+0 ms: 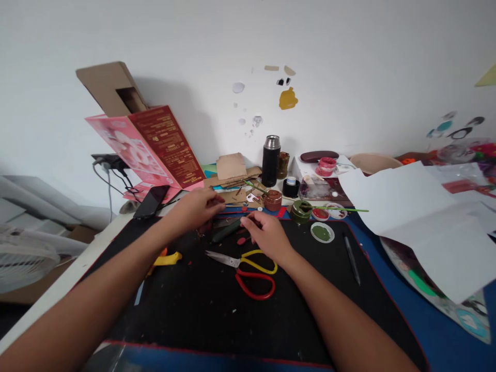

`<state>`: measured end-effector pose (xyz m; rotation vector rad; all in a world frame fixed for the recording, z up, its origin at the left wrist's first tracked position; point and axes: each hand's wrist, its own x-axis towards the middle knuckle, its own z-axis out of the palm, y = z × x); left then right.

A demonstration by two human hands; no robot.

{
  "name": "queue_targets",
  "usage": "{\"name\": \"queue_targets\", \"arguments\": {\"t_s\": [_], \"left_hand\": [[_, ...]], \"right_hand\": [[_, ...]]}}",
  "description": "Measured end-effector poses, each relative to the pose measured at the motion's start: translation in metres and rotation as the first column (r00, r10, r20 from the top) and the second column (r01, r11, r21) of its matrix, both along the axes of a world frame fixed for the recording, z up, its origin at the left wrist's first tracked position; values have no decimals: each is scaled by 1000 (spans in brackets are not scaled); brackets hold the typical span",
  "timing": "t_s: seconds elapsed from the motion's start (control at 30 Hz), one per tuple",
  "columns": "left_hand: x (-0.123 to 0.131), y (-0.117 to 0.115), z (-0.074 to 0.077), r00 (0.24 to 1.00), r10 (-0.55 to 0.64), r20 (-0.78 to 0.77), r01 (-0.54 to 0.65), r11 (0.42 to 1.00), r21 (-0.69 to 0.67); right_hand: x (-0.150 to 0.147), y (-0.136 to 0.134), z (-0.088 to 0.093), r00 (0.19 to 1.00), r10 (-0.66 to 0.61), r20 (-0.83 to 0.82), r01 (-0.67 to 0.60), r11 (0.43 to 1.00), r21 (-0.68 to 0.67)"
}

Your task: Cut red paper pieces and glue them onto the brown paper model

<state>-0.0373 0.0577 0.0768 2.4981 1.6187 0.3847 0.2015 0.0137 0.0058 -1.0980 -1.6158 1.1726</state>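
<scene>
My right hand (269,235) is closed, thumb and fingers pinching one end of a dark green, elongated object (226,231) that lies low over the black mat. What kind of object it is, I cannot make out. To its left, my left hand (199,207) hovers with curved fingers apart and nothing visible in them. Below my right hand lie scissors (232,262), blades pointing left, with one yellow and one red handle. A small dark red oval piece (242,241) sits between the scissors and the green object. A yellow-handled tool (167,259) rests beneath my left forearm.
Behind my hands stand a brown paint jar (273,200), a green paint jar (301,212) and a black flask (270,161). A green-smeared lid (322,232) and a pen (352,259) lie rightward. White paper (418,217) covers the right side; a phone (152,201) lies left.
</scene>
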Motion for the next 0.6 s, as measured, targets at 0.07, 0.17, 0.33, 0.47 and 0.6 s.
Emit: {"name": "queue_targets", "arguments": {"t_s": [0.07, 0.17, 0.33, 0.47, 0.6], "left_hand": [[8, 33, 12, 985, 55, -167, -67, 995, -69], [27, 74, 16, 936, 122, -329, -164, 981, -103], [53, 114, -8, 901, 131, -414, -213, 964, -158], [61, 134, -29, 873, 159, -461, -260, 952, -164], [60, 146, -45, 859, 178, -479, -285, 946, -158]], "right_hand": [[-3, -4, 0, 999, 42, 33, -43, 999, 21], [-4, -7, 1, 988, 88, 130, -99, 992, 83], [-2, -8, 6, 960, 85, 268, -139, 972, 190], [-2, -12, 11, 944, 88, 317, -177, 948, 265], [-4, -16, 17, 906, 118, 407, -243, 931, 273]]}}
